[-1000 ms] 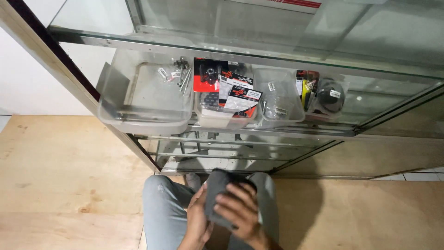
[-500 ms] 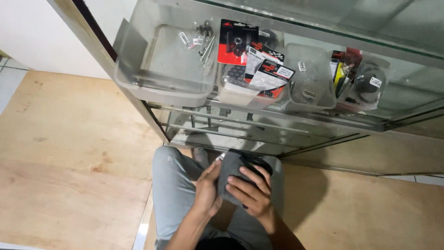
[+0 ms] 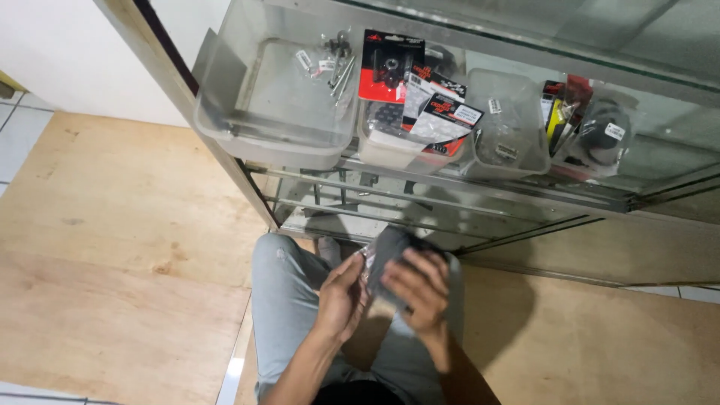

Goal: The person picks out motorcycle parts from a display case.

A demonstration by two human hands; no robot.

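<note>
The left hand (image 3: 343, 294) is cupping the near left edge of a dark grey packet (image 3: 391, 255), its fingers curled against the packet's side and the thumb lying along the wrapper. The right hand (image 3: 420, 291) is pressing down on the same packet from above, fingers spread over its top face, so both hands are grasping it between them. The packet (it seems to be wrapped in clear, shiny film, though its contents are too dark to make out) is sitting low in front of the person, above the knees and just short of the cabinet's bottom shelf.

Below the hands, grey trousers (image 3: 281, 300) are covering both legs, which are standing on a pale wooden floor (image 3: 112, 247). Directly ahead, a glass display cabinet (image 3: 480, 202) with a metal frame is rising. On its upper shelf, a clear plastic tray (image 3: 274, 127) at the left is holding a few small metal bolts (image 3: 337, 64) in its far corner. Just beside it, a second tray is holding red and black carded packs (image 3: 390, 67) leaning against one another. Further right, another clear container (image 3: 510, 127) is sitting with small hardware inside, and a round black part in a bag (image 3: 604, 135) is lying at the far right.
</note>
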